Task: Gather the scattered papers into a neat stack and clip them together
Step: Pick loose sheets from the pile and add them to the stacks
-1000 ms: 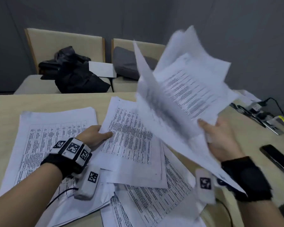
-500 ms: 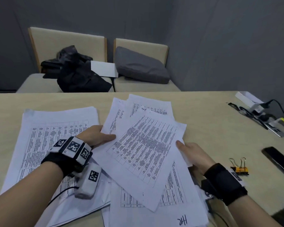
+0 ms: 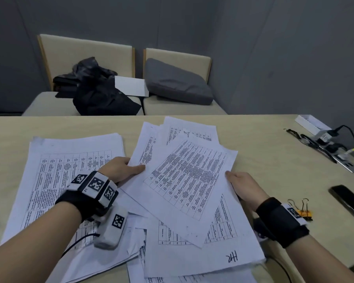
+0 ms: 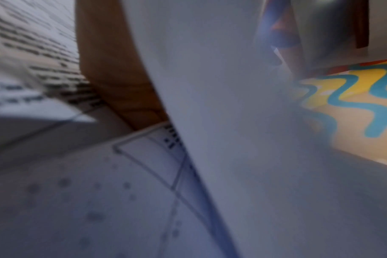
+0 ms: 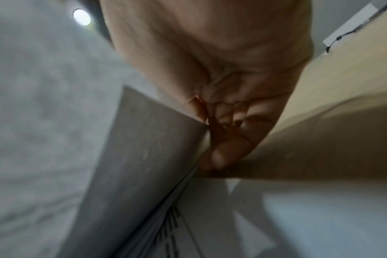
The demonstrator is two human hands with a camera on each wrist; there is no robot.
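Printed sheets lie fanned in a loose pile [image 3: 188, 176] on the beige table [image 3: 270, 148], with a flatter stack [image 3: 59, 170] to the left. My left hand [image 3: 121, 168] holds the pile's left edge, thumb on top; the left wrist view shows a blurred sheet [image 4: 210, 104] over that hand [image 4: 113, 69]. My right hand [image 3: 241, 184] pinches the right edge of the upper sheets. Up close in the right wrist view, its fingers [image 5: 223, 153] curl under the paper edge [image 5: 144, 148]. Two binder clips [image 3: 301, 210] lie just right of my right wrist.
A black phone [image 3: 349, 201] lies at the right edge. A power strip with cables [image 3: 331, 150] and a white box [image 3: 311, 124] sit at the back right. Two chairs behind the table hold a black bag [image 3: 102, 99] and a grey cushion [image 3: 178, 84].
My right hand brought a raised sheaf of papers down onto the pile and now holds its right edge low on the table. The left hand has stayed at the left edge.
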